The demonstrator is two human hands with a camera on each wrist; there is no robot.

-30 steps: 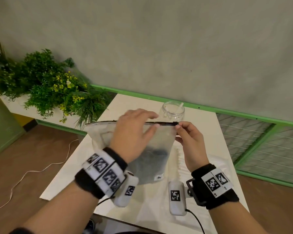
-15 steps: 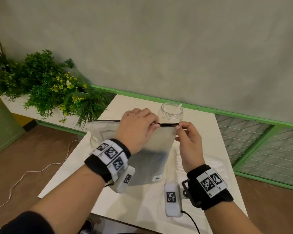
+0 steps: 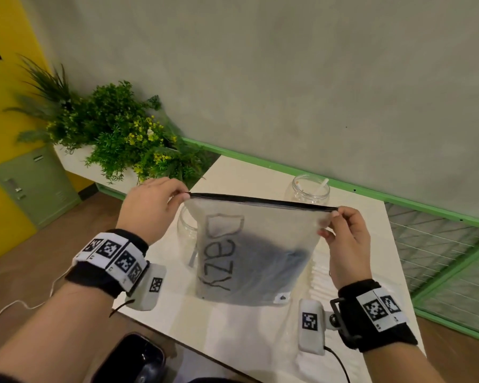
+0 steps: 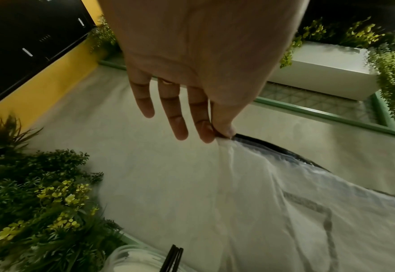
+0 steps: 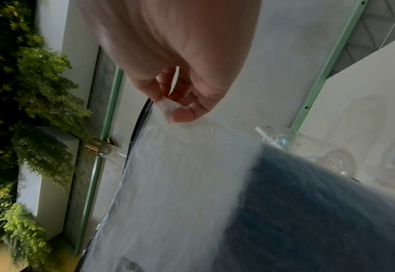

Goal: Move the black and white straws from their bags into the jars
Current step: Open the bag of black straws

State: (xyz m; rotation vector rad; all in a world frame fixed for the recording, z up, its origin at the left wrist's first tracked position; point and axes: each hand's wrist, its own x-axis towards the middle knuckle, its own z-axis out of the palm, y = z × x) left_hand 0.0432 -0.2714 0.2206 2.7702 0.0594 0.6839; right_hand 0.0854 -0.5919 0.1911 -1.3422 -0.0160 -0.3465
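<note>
Head view, bag: a frosted zip bag point(image 3: 257, 252) with a black zip strip along its top is held upright above the white table point(image 3: 233, 335); a dark mass of black straws point(image 3: 274, 255) shows through its lower half
Head view, hands: the left hand point(image 3: 147, 208) pinches the top left corner, the right hand point(image 3: 346, 241) pinches the top right corner
Head view, jars: a clear jar point(image 3: 310, 192) with a white straw point(image 3: 320, 186) stands behind the bag; a second jar point(image 3: 187, 230) is partly hidden behind the bag's left edge
Left wrist view: thumb and forefinger pinch the bag's corner point(image 4: 224, 141), the other fingers point(image 4: 170, 106) are stretched out; black straw tips point(image 4: 174, 257) rise from a jar below
Right wrist view: curled fingers point(image 5: 182, 112) nip the frosted corner; the straws make a dark patch point(image 5: 308, 211) inside the bag; the jar with the white straw is beyond
</note>
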